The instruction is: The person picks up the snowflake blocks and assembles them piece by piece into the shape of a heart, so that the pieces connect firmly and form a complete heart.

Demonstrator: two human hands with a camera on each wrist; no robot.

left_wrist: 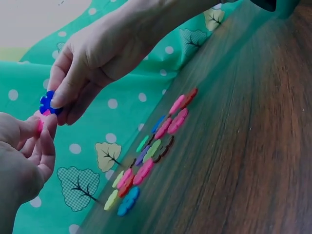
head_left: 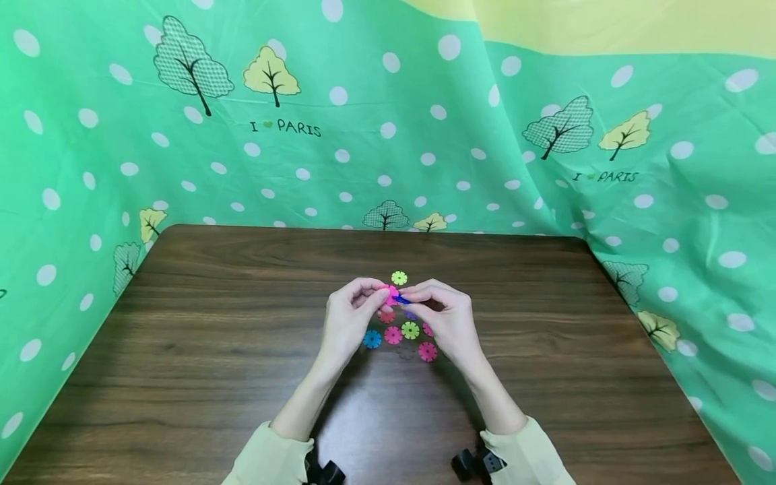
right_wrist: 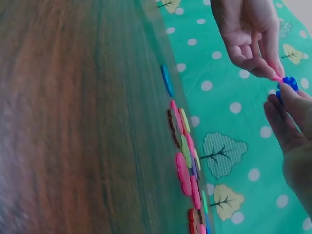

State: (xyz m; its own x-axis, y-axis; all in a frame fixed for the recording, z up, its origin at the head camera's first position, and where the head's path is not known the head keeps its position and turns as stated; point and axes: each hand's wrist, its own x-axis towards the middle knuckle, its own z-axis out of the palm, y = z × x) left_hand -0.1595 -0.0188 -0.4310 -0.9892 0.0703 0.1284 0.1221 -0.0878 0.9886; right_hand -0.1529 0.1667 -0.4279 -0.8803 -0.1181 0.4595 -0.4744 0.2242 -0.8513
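Note:
My left hand [head_left: 347,322] pinches a pink notched plastic disc [head_left: 391,294] between thumb and fingers. Opposite it, my right hand [head_left: 450,319] pinches a dark blue notched disc [left_wrist: 47,103]. The two discs meet edge to edge, the blue one standing at an angle to the pink one in the left wrist view. Both hands are raised over the table, above a loose group of similar flower-shaped discs. Fingertips cover part of each held disc.
Below the hands lie a blue disc [head_left: 372,339], a yellow-green disc [head_left: 410,329], a pink disc [head_left: 427,351] and a brown disc [right_wrist: 173,127], among several others. A lime disc [head_left: 399,277] sits beyond them. Green dotted cloth [head_left: 339,172] hangs behind the wooden table [head_left: 212,350].

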